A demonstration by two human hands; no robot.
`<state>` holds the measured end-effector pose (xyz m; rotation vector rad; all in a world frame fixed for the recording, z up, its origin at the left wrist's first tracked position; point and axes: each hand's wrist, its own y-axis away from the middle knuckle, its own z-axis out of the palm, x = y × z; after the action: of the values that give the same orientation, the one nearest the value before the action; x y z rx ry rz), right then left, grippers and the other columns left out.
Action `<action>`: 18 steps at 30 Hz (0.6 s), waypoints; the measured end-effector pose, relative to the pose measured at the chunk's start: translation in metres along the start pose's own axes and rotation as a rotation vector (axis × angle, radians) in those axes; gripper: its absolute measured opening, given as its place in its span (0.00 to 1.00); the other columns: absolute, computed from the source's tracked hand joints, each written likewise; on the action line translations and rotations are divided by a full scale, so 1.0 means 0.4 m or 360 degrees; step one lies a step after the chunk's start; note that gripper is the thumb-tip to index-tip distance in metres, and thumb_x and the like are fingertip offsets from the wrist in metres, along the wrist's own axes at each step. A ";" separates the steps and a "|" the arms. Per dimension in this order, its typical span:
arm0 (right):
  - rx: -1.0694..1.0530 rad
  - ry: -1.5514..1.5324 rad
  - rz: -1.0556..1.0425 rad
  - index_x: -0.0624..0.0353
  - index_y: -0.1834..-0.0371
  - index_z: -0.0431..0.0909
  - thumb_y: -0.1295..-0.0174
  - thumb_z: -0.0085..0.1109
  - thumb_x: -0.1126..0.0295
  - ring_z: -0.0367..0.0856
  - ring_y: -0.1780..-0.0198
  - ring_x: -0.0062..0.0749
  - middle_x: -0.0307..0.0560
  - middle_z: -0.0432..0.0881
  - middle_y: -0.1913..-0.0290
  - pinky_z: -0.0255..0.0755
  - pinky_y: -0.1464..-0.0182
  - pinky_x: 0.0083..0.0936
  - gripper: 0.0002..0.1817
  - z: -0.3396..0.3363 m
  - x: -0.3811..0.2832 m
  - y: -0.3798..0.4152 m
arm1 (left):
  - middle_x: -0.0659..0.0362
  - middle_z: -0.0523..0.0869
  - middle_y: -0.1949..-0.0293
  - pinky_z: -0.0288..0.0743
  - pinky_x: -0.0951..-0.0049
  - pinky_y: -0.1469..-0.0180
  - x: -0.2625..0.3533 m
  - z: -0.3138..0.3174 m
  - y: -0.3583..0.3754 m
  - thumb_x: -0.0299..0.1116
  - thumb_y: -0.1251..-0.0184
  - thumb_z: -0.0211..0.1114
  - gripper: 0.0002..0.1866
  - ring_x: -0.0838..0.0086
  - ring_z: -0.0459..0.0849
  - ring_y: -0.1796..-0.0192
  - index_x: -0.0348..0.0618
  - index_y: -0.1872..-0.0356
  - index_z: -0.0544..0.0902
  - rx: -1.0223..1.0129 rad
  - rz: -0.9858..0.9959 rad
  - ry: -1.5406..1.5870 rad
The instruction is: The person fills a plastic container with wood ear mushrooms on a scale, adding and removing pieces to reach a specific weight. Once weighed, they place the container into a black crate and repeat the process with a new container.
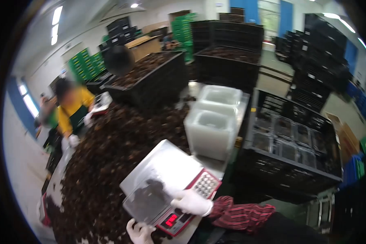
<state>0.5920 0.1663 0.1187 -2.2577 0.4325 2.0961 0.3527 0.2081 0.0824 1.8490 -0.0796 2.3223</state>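
- We find the clear box [137, 212] on the scale [179, 162], toward its near-left end, with dark pieces [151, 192] inside.
- From the right hand [192, 202], the box lies to the left; those fingers point at its near-right edge.
- From the left hand [139, 233], the box lies just beyond, past the scale's near corner.
- We judge the two hands about equally near the box, the right reaching across the keypad side.
- The left fingers are curved and spread, thumb apart, holding nothing we can see.
- The right fingers are bunched low; we cannot tell whether they pinch the rim.
- Blur hides the box's long axis.
- We note the heap [105, 162] left of the scale and stacked tubs [209, 136] beyond.
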 end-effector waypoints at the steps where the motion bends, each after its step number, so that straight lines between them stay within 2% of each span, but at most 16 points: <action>1: 0.0047 0.0160 -0.0406 0.63 0.74 0.73 0.43 0.56 0.65 0.78 0.79 0.38 0.50 0.75 0.82 0.72 0.73 0.32 0.11 0.000 0.005 0.013 | 0.57 0.76 0.61 0.76 0.66 0.51 0.006 0.007 0.015 0.20 0.44 0.64 0.30 0.69 0.77 0.60 0.42 0.40 0.62 -0.0059 -0.0131 0.0151; 2: 0.0071 0.0340 -0.0810 0.63 0.74 0.73 0.44 0.57 0.66 0.78 0.78 0.45 0.54 0.74 0.81 0.71 0.73 0.34 0.10 -0.002 0.011 0.026 | 0.58 0.73 0.60 0.75 0.65 0.50 0.009 0.008 0.028 0.18 0.46 0.65 0.35 0.69 0.75 0.58 0.46 0.38 0.58 -0.0099 -0.0262 0.0295; 4: -0.0070 0.0313 -0.0820 0.63 0.75 0.72 0.45 0.58 0.67 0.76 0.78 0.51 0.56 0.73 0.81 0.71 0.73 0.35 0.10 -0.011 -0.021 0.071 | 0.57 0.72 0.57 0.74 0.65 0.48 -0.005 -0.012 0.059 0.17 0.47 0.65 0.34 0.69 0.73 0.54 0.48 0.40 0.59 -0.0172 -0.0370 0.0428; 5: -0.0061 0.0244 -0.0815 0.63 0.76 0.71 0.45 0.58 0.68 0.75 0.79 0.50 0.55 0.71 0.83 0.70 0.73 0.35 0.10 -0.010 -0.041 0.097 | 0.57 0.72 0.58 0.74 0.65 0.48 -0.029 -0.027 0.065 0.18 0.47 0.65 0.32 0.68 0.73 0.55 0.47 0.42 0.61 -0.0292 -0.0342 0.0520; 6: -0.0057 0.0349 -0.0852 0.62 0.77 0.69 0.46 0.58 0.71 0.76 0.76 0.46 0.52 0.72 0.81 0.71 0.72 0.34 0.09 -0.013 -0.042 0.114 | 0.57 0.72 0.59 0.74 0.63 0.48 -0.050 -0.036 0.065 0.20 0.47 0.67 0.32 0.67 0.74 0.56 0.49 0.43 0.62 -0.0267 -0.0357 0.0483; 8: 0.0037 0.0434 -0.0927 0.61 0.77 0.69 0.46 0.58 0.72 0.76 0.76 0.46 0.51 0.72 0.80 0.71 0.72 0.34 0.08 -0.017 -0.069 0.157 | 0.58 0.73 0.62 0.75 0.63 0.53 -0.094 -0.029 0.056 0.21 0.47 0.67 0.28 0.67 0.75 0.58 0.49 0.46 0.65 -0.0422 -0.0161 0.0421; 9: 0.0097 0.0482 -0.1143 0.64 0.75 0.69 0.46 0.55 0.73 0.76 0.78 0.49 0.52 0.73 0.81 0.70 0.74 0.36 0.07 -0.016 -0.062 0.170 | 0.58 0.73 0.62 0.75 0.63 0.53 -0.103 -0.017 0.044 0.21 0.47 0.67 0.28 0.67 0.75 0.58 0.49 0.46 0.65 -0.0450 -0.0167 0.0433; 10: 0.0101 0.0390 -0.1167 0.64 0.74 0.70 0.45 0.53 0.73 0.77 0.76 0.49 0.52 0.74 0.80 0.71 0.73 0.36 0.06 -0.025 -0.068 0.188 | 0.57 0.74 0.64 0.76 0.64 0.56 -0.108 -0.006 0.030 0.22 0.47 0.66 0.25 0.67 0.76 0.60 0.49 0.49 0.67 -0.0711 0.0401 -0.0308; 11: 0.0090 0.0434 -0.1016 0.62 0.75 0.71 0.45 0.55 0.72 0.76 0.76 0.48 0.51 0.74 0.80 0.71 0.72 0.35 0.07 -0.044 -0.078 0.206 | 0.57 0.75 0.65 0.76 0.65 0.59 -0.107 0.003 0.019 0.23 0.47 0.66 0.22 0.67 0.77 0.61 0.48 0.52 0.68 -0.0932 0.0984 -0.1059; 12: 0.0082 0.0474 -0.0867 0.61 0.76 0.71 0.45 0.57 0.70 0.76 0.75 0.47 0.50 0.73 0.80 0.71 0.72 0.34 0.08 -0.074 -0.101 0.223 | 0.56 0.77 0.66 0.75 0.67 0.61 -0.023 0.104 0.063 0.25 0.47 0.67 0.20 0.66 0.78 0.62 0.45 0.53 0.69 -0.0839 0.0805 -0.0721; 13: 0.0162 0.0619 -0.0804 0.61 0.76 0.72 0.45 0.58 0.68 0.77 0.75 0.46 0.51 0.73 0.80 0.72 0.71 0.34 0.09 -0.113 -0.127 0.243 | 0.54 0.78 0.65 0.75 0.67 0.60 -0.037 0.124 0.080 0.24 0.47 0.67 0.23 0.65 0.79 0.62 0.44 0.50 0.69 -0.0875 0.0339 -0.0007; 14: 0.0327 0.0517 -0.0861 0.60 0.74 0.75 0.45 0.59 0.65 0.76 0.76 0.45 0.49 0.75 0.79 0.72 0.71 0.33 0.09 -0.148 -0.119 0.252 | 0.53 0.79 0.63 0.75 0.67 0.60 -0.053 0.140 0.086 0.24 0.47 0.67 0.25 0.64 0.80 0.62 0.43 0.46 0.68 -0.0876 -0.0157 0.0691; 15: 0.0364 0.0794 -0.0644 0.60 0.71 0.78 0.46 0.61 0.63 0.76 0.77 0.38 0.49 0.77 0.77 0.72 0.71 0.29 0.11 -0.209 -0.120 0.269 | 0.52 0.78 0.59 0.75 0.67 0.57 -0.061 0.156 0.087 0.22 0.46 0.64 0.30 0.64 0.80 0.60 0.42 0.40 0.66 -0.1070 -0.0159 0.0520; 16: 0.0609 0.0431 -0.0496 0.60 0.70 0.80 0.47 0.61 0.65 0.76 0.77 0.27 0.45 0.80 0.76 0.70 0.73 0.24 0.10 -0.255 -0.137 0.298 | 0.52 0.77 0.55 0.75 0.66 0.52 -0.014 0.198 0.125 0.20 0.44 0.62 0.32 0.63 0.79 0.55 0.40 0.36 0.62 -0.0933 -0.0344 0.0397; 17: 0.0798 -0.0021 -0.0061 0.62 0.70 0.80 0.47 0.61 0.68 0.75 0.77 0.19 0.40 0.80 0.76 0.67 0.76 0.18 0.08 -0.300 -0.206 0.354 | 0.51 0.77 0.52 0.74 0.67 0.49 -0.004 0.218 0.141 0.19 0.43 0.61 0.34 0.63 0.79 0.52 0.39 0.34 0.60 -0.0995 -0.0340 0.0280; 18: 0.0975 -0.0062 -0.0243 0.63 0.73 0.79 0.48 0.63 0.67 0.73 0.80 0.16 0.39 0.80 0.77 0.64 0.80 0.16 0.09 -0.366 -0.188 0.390 | 0.51 0.76 0.50 0.73 0.67 0.46 -0.001 0.231 0.145 0.19 0.42 0.61 0.35 0.63 0.78 0.50 0.38 0.32 0.57 -0.1057 -0.0333 0.0164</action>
<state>0.6956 -0.0004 0.2317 -1.8241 0.7493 1.6338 0.4319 0.1372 0.1068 1.3321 -0.5419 1.9176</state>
